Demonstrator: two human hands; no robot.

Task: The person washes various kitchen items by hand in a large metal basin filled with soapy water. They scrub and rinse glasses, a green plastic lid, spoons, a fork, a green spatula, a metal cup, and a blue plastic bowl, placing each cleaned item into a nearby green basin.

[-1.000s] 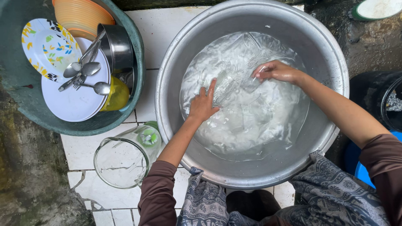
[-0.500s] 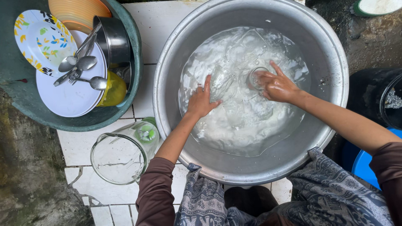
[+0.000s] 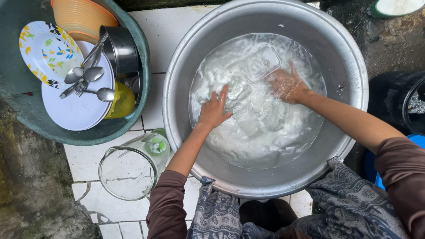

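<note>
A big metal basin [image 3: 345, 57] holds rippling soapy water. Under the water lie clear glass pieces, among them a rectangular clear container [image 3: 261, 62] and a glass [image 3: 237, 90]. My left hand [image 3: 214, 110] is spread at the water's surface, its fingertips touching the submerged glass. My right hand [image 3: 287, 84] is dipped in the water just right of the rectangular container, fingers apart and blurred by ripples. Whether either hand grips anything is unclear.
A green tub [image 3: 26, 110] at the left holds plates [image 3: 75, 110], an orange bowl [image 3: 82, 15], a steel pot [image 3: 121, 48], spoons [image 3: 86, 75] and a yellow cup [image 3: 121, 102]. A clear glass jug [image 3: 128, 170] stands on the white tiled floor [image 3: 164, 31]. Dark buckets [image 3: 398, 102] sit at the right.
My right hand has slid from the basin's right side toward the middle and sunk into the water. The left hand moved slightly right. The water is more stirred.
</note>
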